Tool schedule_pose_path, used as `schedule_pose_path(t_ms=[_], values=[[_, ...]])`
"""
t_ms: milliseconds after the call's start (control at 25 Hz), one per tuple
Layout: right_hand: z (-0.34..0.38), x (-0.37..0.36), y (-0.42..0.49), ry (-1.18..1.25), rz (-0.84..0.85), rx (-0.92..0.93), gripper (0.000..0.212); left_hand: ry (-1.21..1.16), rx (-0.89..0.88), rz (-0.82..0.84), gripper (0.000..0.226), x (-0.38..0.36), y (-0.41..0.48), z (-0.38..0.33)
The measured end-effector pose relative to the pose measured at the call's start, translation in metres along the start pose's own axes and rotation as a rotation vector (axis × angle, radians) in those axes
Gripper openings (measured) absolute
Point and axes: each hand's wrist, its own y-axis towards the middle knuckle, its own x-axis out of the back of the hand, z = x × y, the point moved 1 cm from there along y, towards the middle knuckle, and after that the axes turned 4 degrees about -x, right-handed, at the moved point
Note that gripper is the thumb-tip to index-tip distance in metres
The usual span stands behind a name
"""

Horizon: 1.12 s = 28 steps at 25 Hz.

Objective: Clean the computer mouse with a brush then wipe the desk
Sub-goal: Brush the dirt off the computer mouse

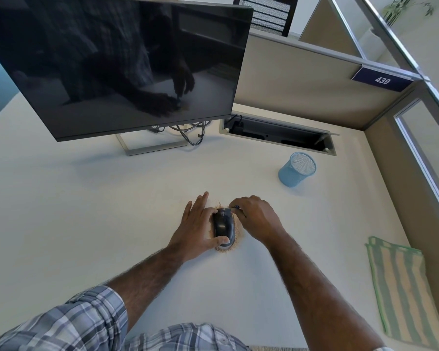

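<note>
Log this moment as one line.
step: brushing mouse | left hand: holds mouse | right hand: pinches brush at mouse front | desk: crumbs around mouse | cloth: lies at right, untouched

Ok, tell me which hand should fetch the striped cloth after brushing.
Right, probably. The striped cloth lies far right, nearer the right hand, though that hand pinches the brush. The left hand holds the mouse and would have to cross over.
</note>
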Motion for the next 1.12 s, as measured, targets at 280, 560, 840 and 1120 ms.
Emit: schedule_pose_path(t_ms=[280,560,840,1120], values=[[0.003,0.0,-0.002,0.034,-0.013,-0.011,0.024,-0.001,0.0,0.002,0.084,-0.001,0.0,0.001],[0.005,-0.001,-0.008,0.059,-0.024,-0.003,0.023,0.002,-0.006,0.003,0.083,-0.001,-0.001,0.001],[0.001,-0.005,-0.007,0.042,-0.048,-0.027,0.023,-0.012,0.001,0.001,0.084,-0.001,0.001,0.002],[-0.005,-0.007,-0.009,0.078,-0.03,-0.06,0.022,-0.003,-0.001,-0.007,0.087,-0.003,0.001,0.003]])
